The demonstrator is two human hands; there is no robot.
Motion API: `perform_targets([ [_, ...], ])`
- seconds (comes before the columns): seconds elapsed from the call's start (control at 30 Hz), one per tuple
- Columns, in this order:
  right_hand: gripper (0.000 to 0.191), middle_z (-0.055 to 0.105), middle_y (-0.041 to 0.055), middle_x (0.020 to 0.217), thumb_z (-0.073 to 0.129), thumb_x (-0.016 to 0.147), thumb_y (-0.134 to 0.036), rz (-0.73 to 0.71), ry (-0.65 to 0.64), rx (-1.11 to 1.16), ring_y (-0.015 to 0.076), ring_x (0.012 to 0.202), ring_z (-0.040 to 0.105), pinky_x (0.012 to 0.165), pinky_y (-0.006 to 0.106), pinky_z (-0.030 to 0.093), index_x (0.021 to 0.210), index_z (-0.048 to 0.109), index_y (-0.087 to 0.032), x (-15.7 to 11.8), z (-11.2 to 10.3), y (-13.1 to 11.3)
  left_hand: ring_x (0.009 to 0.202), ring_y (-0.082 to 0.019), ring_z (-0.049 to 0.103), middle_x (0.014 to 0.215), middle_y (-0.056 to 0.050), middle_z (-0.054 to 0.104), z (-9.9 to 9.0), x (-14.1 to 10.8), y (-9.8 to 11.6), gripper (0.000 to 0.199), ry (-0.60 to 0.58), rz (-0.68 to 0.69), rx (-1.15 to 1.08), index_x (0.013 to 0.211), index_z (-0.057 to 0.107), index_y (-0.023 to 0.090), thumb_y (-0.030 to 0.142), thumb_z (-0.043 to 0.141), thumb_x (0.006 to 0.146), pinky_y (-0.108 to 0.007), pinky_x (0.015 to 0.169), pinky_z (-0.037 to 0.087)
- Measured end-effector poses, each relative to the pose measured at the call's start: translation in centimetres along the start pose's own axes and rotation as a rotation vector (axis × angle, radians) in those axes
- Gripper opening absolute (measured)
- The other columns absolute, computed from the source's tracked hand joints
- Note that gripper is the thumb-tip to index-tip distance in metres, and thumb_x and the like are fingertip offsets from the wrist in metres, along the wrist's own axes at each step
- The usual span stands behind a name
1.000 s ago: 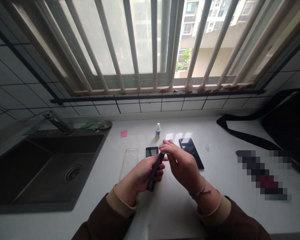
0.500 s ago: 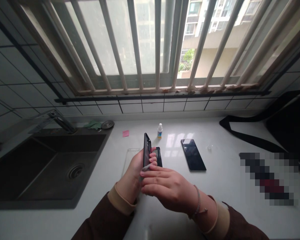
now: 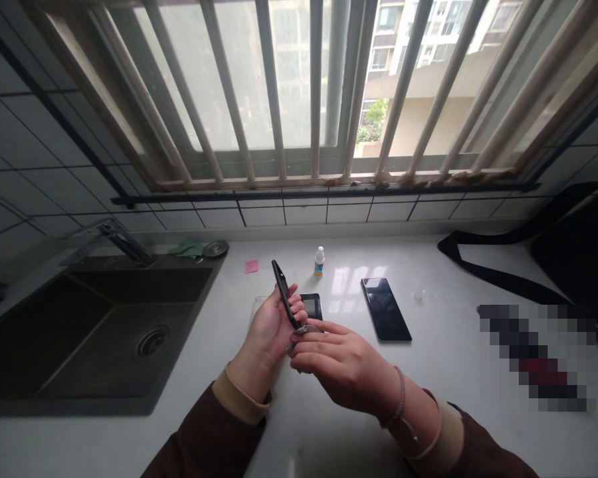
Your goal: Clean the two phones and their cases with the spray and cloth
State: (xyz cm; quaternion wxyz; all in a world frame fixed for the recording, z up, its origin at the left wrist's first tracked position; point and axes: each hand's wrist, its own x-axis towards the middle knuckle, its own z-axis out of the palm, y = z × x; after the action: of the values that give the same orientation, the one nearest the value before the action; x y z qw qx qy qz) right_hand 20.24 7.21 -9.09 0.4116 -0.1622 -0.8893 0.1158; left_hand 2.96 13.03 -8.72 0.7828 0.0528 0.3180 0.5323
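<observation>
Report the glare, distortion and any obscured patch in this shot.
Head view: window light glares on the white countertop beside the dark phone; wide-angle distortion splays the window bars; a pixelated patch hides something at right.

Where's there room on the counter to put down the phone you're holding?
Try the white counter between the black phone and the blurred patch. There's also a gap between the pink note and the little bottle. It's crowded under your left hand and right hand, around the clear case and small dark screen.
</observation>
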Motion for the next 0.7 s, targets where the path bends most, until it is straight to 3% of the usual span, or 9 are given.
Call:
perform_targets([
  [0.13, 0.026, 0.082, 0.0062, 0.111, 0.054, 0.105, -0.012, 0.324, 0.245, 0.349, 0.0206, 0.105, 0.080, 0.098, 0.037, 0.064, 0.118, 0.072, -0.025, -0.5, -0.6, 0.2, 0.047, -0.008, 0.044, 0.065, 0.005, 0.044, -0.1, 0.1, 0.1, 0.020, -0.010, 0.083, -0.007, 0.099, 0.064, 0.013, 0.027, 0.053, 0.108, -0.020, 0.045, 0.042],
  [0.23, 0.018, 0.082, 0.0084, 0.106, 0.060, 0.106, -0.033, 0.693, 0.513, 0.638, 0.0243, 0.100, 0.080, 0.095, 0.044, 0.065, 0.115, 0.073, -0.024, -0.8, -1.0, 1.5, 0.047, -0.009, 0.049, 0.065, 0.003, 0.053, 0.3, -0.4, 0.1, 0.018, -0.020, 0.077, 0.016, 0.102, 0.066, 0.013, 0.028, 0.057, 0.107, -0.022, 0.050, 0.050],
  [0.3, 0.026, 0.082, 0.0094, 0.103, 0.070, 0.099, -0.044, 0.959, 0.643, 0.785, 0.0258, 0.096, 0.079, 0.093, 0.047, 0.065, 0.114, 0.072, -0.022, -0.9, -1.1, 2.7, 0.053, -0.012, 0.060, 0.072, -0.001, 0.064, 0.7, -1.0, 0.0, 0.016, 0.004, 0.079, 0.051, 0.103, 0.068, 0.013, 0.028, 0.062, 0.104, -0.026, 0.057, 0.058],
  [0.4, 0.033, 0.081, 0.0100, 0.101, 0.081, 0.087, -0.044, 1.262, 0.711, 1.003, 0.0269, 0.095, 0.078, 0.087, 0.046, 0.066, 0.109, 0.073, -0.021, -0.8, -1.4, 4.0, 0.069, -0.019, 0.073, 0.084, -0.009, 0.074, 1.2, -1.8, 0.1, 0.020, 0.002, 0.059, 0.074, 0.104, 0.071, 0.011, 0.030, 0.066, 0.101, -0.034, 0.070, 0.066],
  [0.5, 0.027, 0.080, 0.0108, 0.109, 0.082, 0.085, -0.040, 1.316, 0.664, 1.174, 0.0258, 0.102, 0.075, 0.091, 0.043, 0.064, 0.104, 0.076, -0.021, -0.6, -1.6, 4.2, 0.091, -0.026, 0.078, 0.100, -0.017, 0.077, 1.5, -2.4, 0.2, 0.028, -0.093, 0.047, 0.034, 0.108, 0.072, 0.006, 0.030, 0.057, 0.105, -0.044, 0.087, 0.068],
  [0.6, 0.023, 0.080, 0.0095, 0.113, 0.084, 0.084, -0.035, 1.297, 0.598, 1.251, 0.0236, 0.104, 0.074, 0.097, 0.040, 0.061, 0.101, 0.078, -0.021, -0.6, -1.7, 4.0, 0.121, -0.034, 0.073, 0.131, -0.026, 0.072, 1.5, -2.5, 0.1, 0.036, -0.178, 0.047, 0.023, 0.123, 0.071, 0.003, 0.027, 0.052, 0.105, -0.052, 0.103, 0.062],
  [0.7, 0.026, 0.080, 0.0095, 0.112, 0.086, 0.082, -0.034, 1.283, 0.548, 1.226, 0.0253, 0.109, 0.073, 0.101, 0.042, 0.058, 0.102, 0.079, -0.020, -0.9, -1.6, 4.2, 0.129, -0.036, 0.069, 0.139, -0.028, 0.069, 1.4, -2.5, 0.0, 0.041, -0.193, 0.071, 0.059, 0.131, 0.068, -0.002, 0.023, 0.054, 0.103, -0.053, 0.110, 0.058],
])
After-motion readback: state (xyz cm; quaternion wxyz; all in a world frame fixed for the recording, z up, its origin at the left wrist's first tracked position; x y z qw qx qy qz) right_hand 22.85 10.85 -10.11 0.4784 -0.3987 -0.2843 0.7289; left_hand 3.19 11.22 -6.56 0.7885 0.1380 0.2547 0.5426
